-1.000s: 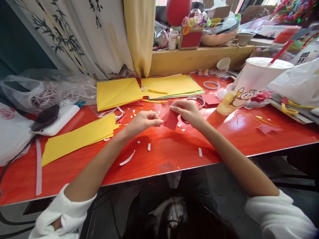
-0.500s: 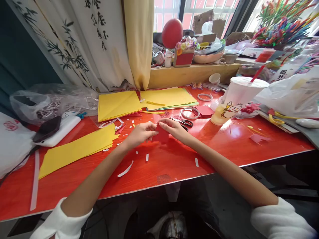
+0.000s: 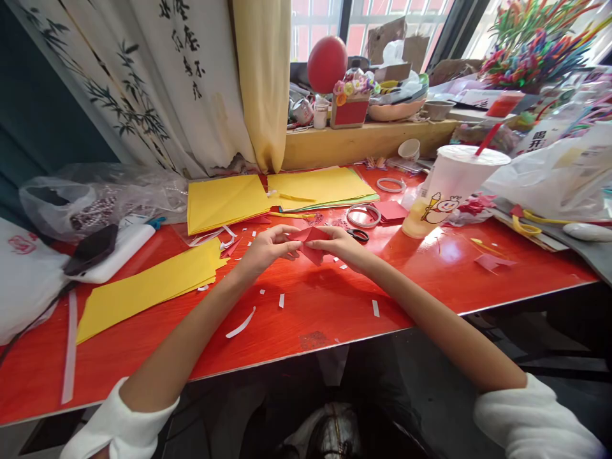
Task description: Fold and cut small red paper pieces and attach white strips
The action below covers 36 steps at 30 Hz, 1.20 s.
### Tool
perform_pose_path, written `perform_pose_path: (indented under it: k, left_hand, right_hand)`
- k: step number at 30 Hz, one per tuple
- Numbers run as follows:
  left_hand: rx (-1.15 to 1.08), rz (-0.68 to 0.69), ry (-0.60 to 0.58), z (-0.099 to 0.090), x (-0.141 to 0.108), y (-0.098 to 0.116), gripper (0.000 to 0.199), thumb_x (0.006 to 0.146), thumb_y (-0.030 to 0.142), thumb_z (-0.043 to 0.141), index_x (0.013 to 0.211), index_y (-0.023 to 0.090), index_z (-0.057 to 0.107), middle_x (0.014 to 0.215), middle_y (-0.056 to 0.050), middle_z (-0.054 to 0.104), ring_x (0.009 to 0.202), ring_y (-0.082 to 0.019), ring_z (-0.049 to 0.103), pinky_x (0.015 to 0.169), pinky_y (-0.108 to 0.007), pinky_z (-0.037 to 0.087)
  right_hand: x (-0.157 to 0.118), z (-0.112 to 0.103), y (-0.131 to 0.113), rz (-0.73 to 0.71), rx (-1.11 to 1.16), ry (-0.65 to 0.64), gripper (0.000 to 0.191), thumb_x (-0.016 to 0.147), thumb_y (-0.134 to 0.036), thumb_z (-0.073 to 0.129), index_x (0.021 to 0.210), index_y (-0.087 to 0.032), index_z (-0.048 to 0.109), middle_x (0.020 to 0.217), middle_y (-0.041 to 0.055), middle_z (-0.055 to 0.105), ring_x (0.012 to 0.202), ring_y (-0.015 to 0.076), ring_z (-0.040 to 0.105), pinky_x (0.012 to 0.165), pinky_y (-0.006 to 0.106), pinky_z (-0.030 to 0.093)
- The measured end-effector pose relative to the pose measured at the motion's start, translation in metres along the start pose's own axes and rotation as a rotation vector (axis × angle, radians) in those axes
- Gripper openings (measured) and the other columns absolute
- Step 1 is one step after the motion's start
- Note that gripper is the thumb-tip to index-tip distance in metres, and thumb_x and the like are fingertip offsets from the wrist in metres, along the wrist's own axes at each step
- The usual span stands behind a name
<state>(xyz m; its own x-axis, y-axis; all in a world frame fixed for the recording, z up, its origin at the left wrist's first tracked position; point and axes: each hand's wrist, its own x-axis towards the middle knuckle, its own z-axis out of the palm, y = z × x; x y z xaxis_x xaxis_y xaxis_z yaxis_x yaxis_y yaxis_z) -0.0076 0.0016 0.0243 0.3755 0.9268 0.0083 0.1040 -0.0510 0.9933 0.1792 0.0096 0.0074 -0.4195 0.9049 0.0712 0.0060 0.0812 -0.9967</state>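
Note:
A small piece of red paper [image 3: 312, 241] is held above the table between both hands, with a crease across it. My left hand [image 3: 270, 247] pinches its left side between thumb and fingers. On the right side, my right hand [image 3: 337, 244] grips it the same way. Behind the right hand lies a pair of scissors [image 3: 358, 235], of which only the black handles show. A roll of clear tape [image 3: 363, 216] rests just beyond, beside a stack of red paper squares [image 3: 391, 211].
Yellow paper sheets [image 3: 228, 203] lie at the back, and a yellow strip stack [image 3: 148, 290] at left. White paper scraps [image 3: 241, 324] are scattered on the red table [image 3: 306, 319]. A drink cup with a straw [image 3: 447, 191] stands at right. A phone [image 3: 90, 248] is at far left.
Both hands have shifted on the red paper, which has turned from facing me to a flatter, creased position. My right hand now covers more of the scissors.

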Motion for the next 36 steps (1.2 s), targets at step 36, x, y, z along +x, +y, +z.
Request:
perform_pose_path:
  k: [36]
  left_hand:
    - [0.024, 0.046, 0.038, 0.007, -0.002, -0.008, 0.033, 0.073, 0.032, 0.064, 0.1, 0.014, 0.06, 0.062, 0.0, 0.063, 0.053, -0.011, 0.06, 0.057, -0.025, 0.052]
  right_hand:
    - [0.0, 0.002, 0.003, 0.084, 0.121, -0.061, 0.016, 0.071, -0.024, 0.062, 0.078, -0.01, 0.065, 0.06, 0.0043, 0.066, 0.051, 0.0126, 0.062, 0.054, 0.026, 0.052]
